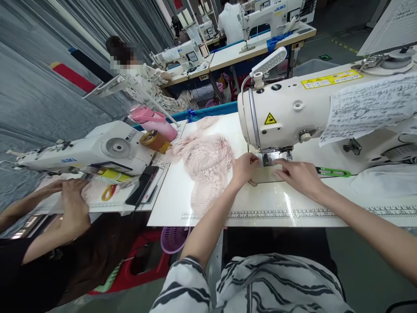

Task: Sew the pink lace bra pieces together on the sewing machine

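Observation:
In the head view, a white sewing machine stands before me. My left hand is closed, its fingertips bent together just left of the presser foot. My right hand is closed on the other side, thumb and forefinger drawn together near the needle area. Whatever either hand pinches is too small or hidden to make out. Pale pink lace fabric lies heaped on the table left of my left hand. Green thread snips rest behind my right hand, on the machine bed.
A ruler strip runs along the table's front edge. Left of me, a co-worker's hands work at another sewing machine. A pink bottle and a brown tape roll stand between. Handwritten paper hangs over my machine.

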`<state>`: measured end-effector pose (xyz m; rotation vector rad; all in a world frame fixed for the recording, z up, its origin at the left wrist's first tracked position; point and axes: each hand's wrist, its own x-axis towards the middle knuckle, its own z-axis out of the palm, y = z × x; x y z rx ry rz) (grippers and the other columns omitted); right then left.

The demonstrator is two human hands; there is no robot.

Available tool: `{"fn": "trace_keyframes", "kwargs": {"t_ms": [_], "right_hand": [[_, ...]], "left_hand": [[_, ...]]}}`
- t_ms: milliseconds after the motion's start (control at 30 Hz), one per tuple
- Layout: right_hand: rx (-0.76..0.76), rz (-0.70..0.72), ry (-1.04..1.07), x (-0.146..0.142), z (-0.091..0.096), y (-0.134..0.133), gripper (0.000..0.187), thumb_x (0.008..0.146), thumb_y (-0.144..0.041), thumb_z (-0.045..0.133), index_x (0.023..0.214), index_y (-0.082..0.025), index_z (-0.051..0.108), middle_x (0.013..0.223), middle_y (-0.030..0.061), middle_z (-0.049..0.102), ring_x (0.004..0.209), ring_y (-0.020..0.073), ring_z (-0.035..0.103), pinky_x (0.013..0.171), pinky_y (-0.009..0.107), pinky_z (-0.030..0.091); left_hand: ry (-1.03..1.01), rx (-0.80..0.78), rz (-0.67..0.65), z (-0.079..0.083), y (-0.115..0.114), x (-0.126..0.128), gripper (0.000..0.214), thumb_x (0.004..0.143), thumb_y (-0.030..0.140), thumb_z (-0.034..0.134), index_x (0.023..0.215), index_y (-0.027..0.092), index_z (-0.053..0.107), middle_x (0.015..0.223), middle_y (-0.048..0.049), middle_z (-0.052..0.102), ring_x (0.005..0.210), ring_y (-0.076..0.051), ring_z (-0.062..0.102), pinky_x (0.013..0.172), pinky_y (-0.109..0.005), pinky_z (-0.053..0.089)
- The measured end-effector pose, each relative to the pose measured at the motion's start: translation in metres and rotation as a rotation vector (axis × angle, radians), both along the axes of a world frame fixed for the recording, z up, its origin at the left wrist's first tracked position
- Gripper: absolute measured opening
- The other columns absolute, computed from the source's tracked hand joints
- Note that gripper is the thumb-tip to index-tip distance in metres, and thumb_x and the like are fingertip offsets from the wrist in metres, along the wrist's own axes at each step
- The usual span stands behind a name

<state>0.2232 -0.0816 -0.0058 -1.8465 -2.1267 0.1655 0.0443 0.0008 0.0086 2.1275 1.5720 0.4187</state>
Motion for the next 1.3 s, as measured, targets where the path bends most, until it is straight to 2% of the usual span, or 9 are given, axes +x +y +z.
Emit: {"fn": "trace_keyframes", "kwargs": {"t_ms": [100, 167, 333, 500, 633, 800, 1033, 1167, 1300], "right_hand": [[-0.012, -0.028, -0.055, -0.014, -0.003, 0.032, 0.037, 0.093, -0.034, 0.042, 0.126, -0.026, 0.059, 0.075, 0.0043, 0.071, 0.064, 0.0199, 0.061, 0.055, 0.026, 0.031], [-0.012, -0.038, -0.077, -0.02, -0.007, 0.041, 0.036, 0.092, -0.032, 0.042, 0.123, -0.029, 0.061, 0.085, 0.0052, 0.072, 0.072, 0.0205, 0.063, 0.059, 0.026, 0.032], [-0.021, -0.08, -0.116, -0.016, -0.014, 0.04, 0.037, 0.093, -0.034, 0.038, 0.12, -0.03, 0.063, 0.09, 0.0038, 0.073, 0.074, 0.0204, 0.063, 0.06, 0.028, 0.033], [-0.023, -0.12, -0.13, -0.005, -0.014, 0.039, 0.037, 0.093, -0.039, 0.039, 0.119, -0.031, 0.064, 0.086, 0.0047, 0.072, 0.073, 0.023, 0.064, 0.059, 0.029, 0.035], [-0.024, -0.07, -0.099, -0.01, -0.015, 0.044, 0.037, 0.092, -0.036, 0.04, 0.12, -0.032, 0.064, 0.086, 0.003, 0.073, 0.072, 0.0203, 0.063, 0.061, 0.029, 0.036], [-0.014, -0.047, -0.036, -0.018, -0.019, 0.049, 0.027, 0.089, -0.034, 0.046, 0.101, -0.033, 0.071, 0.091, -0.0001, 0.073, 0.083, 0.0196, 0.063, 0.068, 0.029, 0.038], [0.011, -0.298, 0.054, -0.001, -0.026, 0.066, 0.042, 0.09, -0.049, 0.044, 0.081, -0.018, 0.07, 0.081, 0.01, 0.071, 0.078, 0.0254, 0.063, 0.062, 0.031, 0.039], [0.037, -0.31, 0.106, 0.001, -0.033, 0.073, 0.043, 0.091, -0.05, 0.039, 0.077, -0.02, 0.066, 0.082, 0.0079, 0.071, 0.08, 0.0248, 0.063, 0.065, 0.031, 0.04], [0.047, -0.3, 0.139, 0.0, -0.038, 0.073, 0.045, 0.09, -0.051, 0.038, 0.069, -0.021, 0.062, 0.078, 0.0073, 0.07, 0.078, 0.0248, 0.063, 0.065, 0.032, 0.04]], "left_hand": [[-0.011, -0.021, -0.031, 0.002, -0.001, -0.002, 0.013, 0.088, 0.027, 0.054, 0.082, 0.021, 0.065, 0.084, 0.0003, 0.069, 0.078, -0.016, 0.061, 0.074, -0.029, 0.042], [-0.009, -0.014, -0.037, 0.003, -0.003, -0.002, 0.013, 0.088, 0.028, 0.054, 0.084, 0.021, 0.064, 0.085, 0.0001, 0.068, 0.078, -0.016, 0.062, 0.075, -0.03, 0.041], [0.025, 0.045, -0.041, -0.001, -0.008, 0.004, 0.007, 0.084, 0.027, 0.061, 0.085, 0.021, 0.063, 0.095, -0.0013, 0.066, 0.09, -0.02, 0.061, 0.086, -0.034, 0.036], [0.03, 0.056, -0.033, -0.005, -0.011, 0.013, 0.011, 0.088, 0.02, 0.054, 0.079, 0.018, 0.06, 0.092, -0.0024, 0.067, 0.095, -0.021, 0.06, 0.089, -0.036, 0.032], [-0.004, 0.007, -0.018, -0.005, -0.008, 0.009, 0.012, 0.089, 0.024, 0.052, 0.081, 0.02, 0.061, 0.087, 0.0009, 0.068, 0.083, -0.018, 0.062, 0.084, -0.033, 0.036], [-0.029, -0.036, -0.036, -0.004, -0.004, 0.002, 0.016, 0.089, 0.032, 0.054, 0.081, 0.022, 0.062, 0.081, 0.003, 0.068, 0.075, -0.016, 0.062, 0.072, -0.028, 0.04], [-0.008, 0.117, -0.132, 0.001, -0.031, 0.005, 0.019, 0.092, 0.027, 0.052, 0.078, 0.019, 0.062, 0.084, -0.0001, 0.066, 0.076, -0.016, 0.06, 0.074, -0.03, 0.038], [-0.005, 0.216, -0.234, -0.009, -0.047, 0.009, 0.029, 0.094, 0.035, 0.051, 0.073, 0.017, 0.062, 0.079, -0.0009, 0.065, 0.069, -0.014, 0.057, 0.068, -0.028, 0.036], [0.003, 0.29, -0.319, -0.023, -0.052, 0.009, 0.038, 0.093, 0.04, 0.05, 0.065, 0.017, 0.06, 0.069, -0.0014, 0.063, 0.063, -0.013, 0.054, 0.063, -0.028, 0.032]]}}
